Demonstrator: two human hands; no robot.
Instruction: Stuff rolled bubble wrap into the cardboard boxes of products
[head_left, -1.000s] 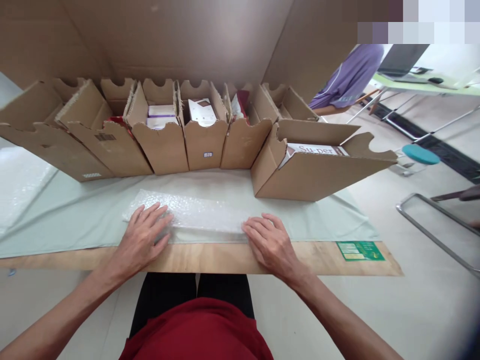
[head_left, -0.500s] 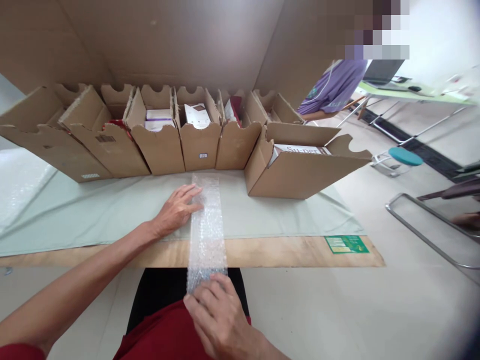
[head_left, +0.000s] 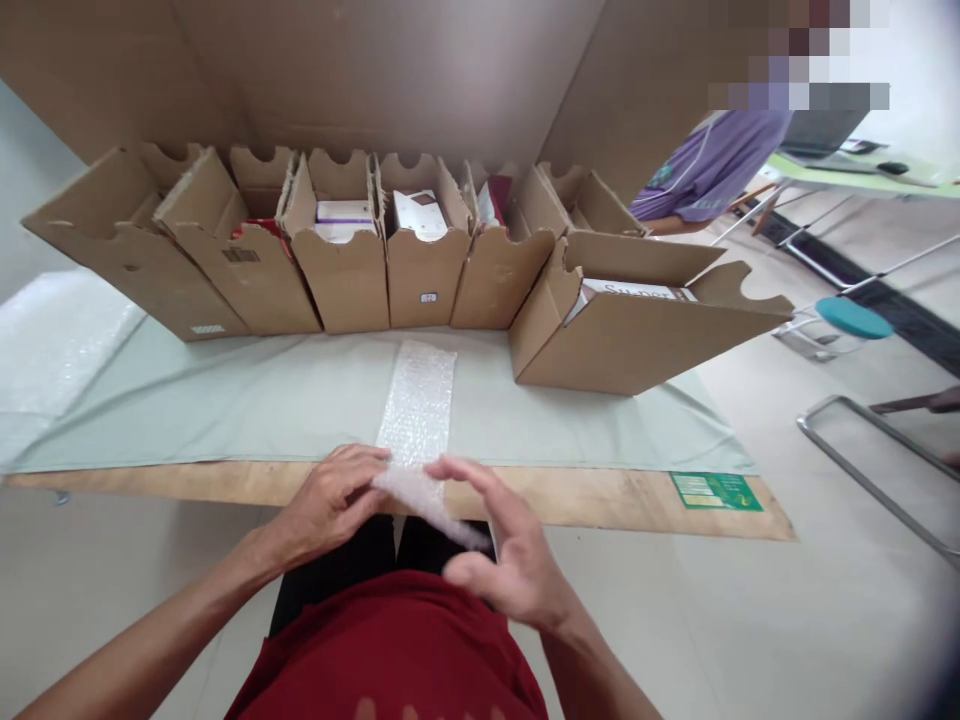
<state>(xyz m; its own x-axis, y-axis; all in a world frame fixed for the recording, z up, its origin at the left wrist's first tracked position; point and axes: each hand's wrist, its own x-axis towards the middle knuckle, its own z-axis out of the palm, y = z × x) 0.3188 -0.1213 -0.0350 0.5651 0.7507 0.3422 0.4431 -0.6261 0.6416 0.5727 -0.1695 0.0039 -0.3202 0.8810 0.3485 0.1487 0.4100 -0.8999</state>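
Pale cloth (head_left: pixel 247 390) gives a hand level room to slide along either side of the bubble wrap strip (head_left: pixel 418 400). Beyond the strip's far end, the row of cardboard boxes (head_left: pixel 345 285) bars a low forward pass; their open tops admit a reach from above. The angled box (head_left: pixel 645 345) obstructs the right, while the tall cardboard panel (head_left: pixel 390 70) walls off the back. A large bubble wrap sheet (head_left: pixel 52 345) covers the far left. At the wooden edge (head_left: pixel 585 495), the left hand (head_left: pixel 334 500) and right hand (head_left: pixel 510 560) crowd the middle.
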